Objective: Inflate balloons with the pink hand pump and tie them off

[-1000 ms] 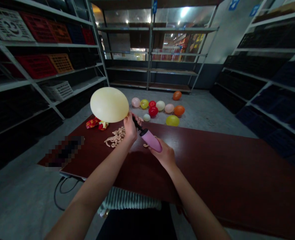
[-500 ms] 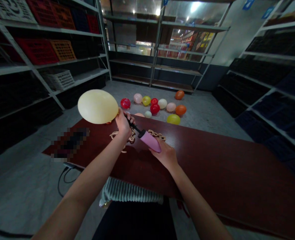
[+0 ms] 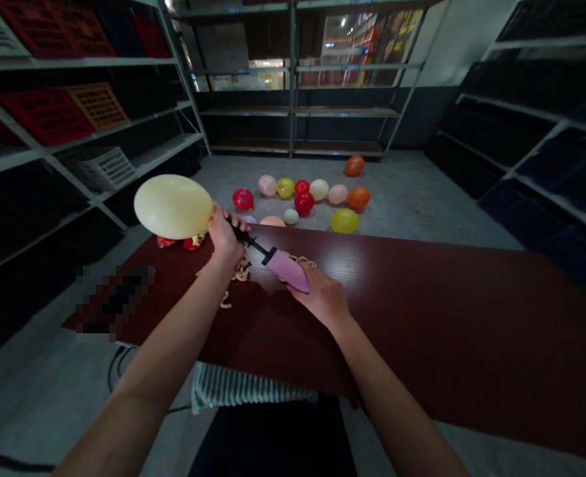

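Note:
A large pale yellow balloon (image 3: 173, 207) sits on the nozzle end of a hand pump (image 3: 289, 270) with a pink body and a black rod. My left hand (image 3: 227, 235) is closed around the balloon's neck and the pump's black end; the neck itself is hidden by the fingers. My right hand (image 3: 322, 295) grips the pink body. Some of the black rod shows between the two. Beneath the hands, tan uninflated balloons (image 3: 242, 268) lie in a loose pile on the dark red table (image 3: 422, 318).
Red and yellow packets (image 3: 193, 242) lie at the table's back left, near a blurred-out object (image 3: 118, 298). Several inflated balloons (image 3: 304, 203) rest on the floor beyond. Shelves with crates (image 3: 49, 116) stand left; a ribbed cloth (image 3: 243, 387) is below the front edge.
The view has shifted, so the hands, balloon and pump appear further left. The red and yellow packets show more fully below the balloon. Both hands keep their hold.

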Demonstrator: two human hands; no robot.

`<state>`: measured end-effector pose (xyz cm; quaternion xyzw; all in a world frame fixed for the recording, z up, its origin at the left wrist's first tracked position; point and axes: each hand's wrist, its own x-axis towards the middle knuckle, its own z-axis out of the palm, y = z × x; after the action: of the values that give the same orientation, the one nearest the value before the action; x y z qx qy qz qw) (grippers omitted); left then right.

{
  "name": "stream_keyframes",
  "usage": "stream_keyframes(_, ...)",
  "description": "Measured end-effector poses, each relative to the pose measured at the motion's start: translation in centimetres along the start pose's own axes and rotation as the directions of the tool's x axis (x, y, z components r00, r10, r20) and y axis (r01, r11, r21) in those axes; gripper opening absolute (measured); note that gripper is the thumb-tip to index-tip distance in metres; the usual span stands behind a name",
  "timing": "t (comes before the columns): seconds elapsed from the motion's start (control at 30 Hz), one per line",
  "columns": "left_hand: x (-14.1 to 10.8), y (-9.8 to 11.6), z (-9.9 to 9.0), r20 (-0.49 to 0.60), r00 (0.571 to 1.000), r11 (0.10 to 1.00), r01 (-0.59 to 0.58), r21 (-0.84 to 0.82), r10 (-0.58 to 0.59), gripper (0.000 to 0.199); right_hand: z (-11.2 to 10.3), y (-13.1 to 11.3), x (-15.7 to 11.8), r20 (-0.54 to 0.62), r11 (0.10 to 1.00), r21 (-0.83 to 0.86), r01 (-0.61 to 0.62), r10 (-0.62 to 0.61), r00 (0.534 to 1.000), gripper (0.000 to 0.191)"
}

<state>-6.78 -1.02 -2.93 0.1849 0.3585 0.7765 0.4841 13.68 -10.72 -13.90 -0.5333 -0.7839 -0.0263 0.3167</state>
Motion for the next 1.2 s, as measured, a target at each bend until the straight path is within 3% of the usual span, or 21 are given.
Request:
stream_keyframes(0.27, -3.0, -5.4, 2.0, 0.130, 0.990, 0.998, 0.056, 0.006, -0.056, 0.045, -1.0, 1.4, -0.5, -0.002, 0.996, -0.009, -0.094, 0.094, 0.996, 0.048)
stream_keyframes(0.43, -4.4, -6.0, 3.0, 0.147, 0.989, 0.999, 0.027, -0.028, -0.023, 0.047, -1.2, 1.7, -0.9, -0.058, 0.994, -0.002, -0.106, 0.106, 0.993, 0.048)
stream_keyframes(0.57, -4.1, -4.7, 2.7, 0.130, 0.991, 1.000, -0.004, -0.023, 0.007, 0.046, -1.1, 0.8, -0.8, -0.065, 0.996, 0.066, -0.060, 0.064, 0.996, 0.048)
stream_keyframes(0.73, -2.8, -2.5, 0.3, 0.047, 0.999, 0.999, 0.001, -0.037, 0.000, 0.042, -0.2, -0.7, -0.7, -0.069, 1.000, 0.008, 0.025, -0.025, 0.997, 0.053)
stream_keyframes(1.0, 1.4, 3.6, -3.2, -0.122, 0.992, 0.996, -0.049, -0.070, 0.040, 0.036, 0.1, -1.4, -0.8, -0.042, 0.986, -0.097, 0.138, -0.142, 0.989, 0.048)
stream_keyframes(1.1, 2.5, 5.6, -3.6, -0.144, 0.986, 0.993, -0.090, -0.070, 0.079, 0.036, 0.1, -1.5, -0.8, -0.049, 0.985, -0.077, 0.154, -0.158, 0.986, 0.047)
stream_keyframes(1.2, 2.6, 6.3, -2.9, -0.095, 0.986, 0.987, -0.144, -0.065, 0.138, 0.037, 0.2, -1.2, -0.6, -0.063, 0.989, -0.045, 0.143, -0.145, 0.987, 0.045)
